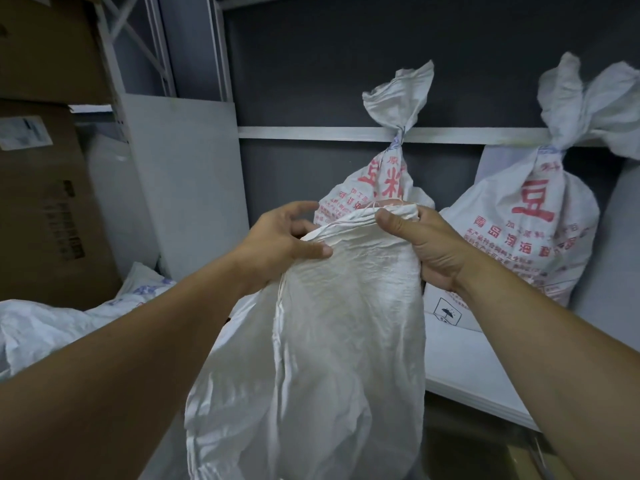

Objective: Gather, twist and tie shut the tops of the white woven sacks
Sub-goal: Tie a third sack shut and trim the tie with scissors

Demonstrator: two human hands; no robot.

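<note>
A plain white woven sack (332,341) stands in front of me, its top edge bunched at chest height. My right hand (426,244) grips the gathered right part of the rim, thumb over the folds. My left hand (280,237) holds the left part of the rim, thumb pressed on the near side and fingers loosely curved behind. Behind stand two white sacks with red print, one in the middle (381,181) and one at the right (533,220), both with twisted necks tied shut.
Brown cardboard boxes (45,188) are stacked at the left beside a grey shelf frame (221,64). Another white sack (52,323) lies low at the left. A white box (460,344) sits under the right sack, against the dark back wall.
</note>
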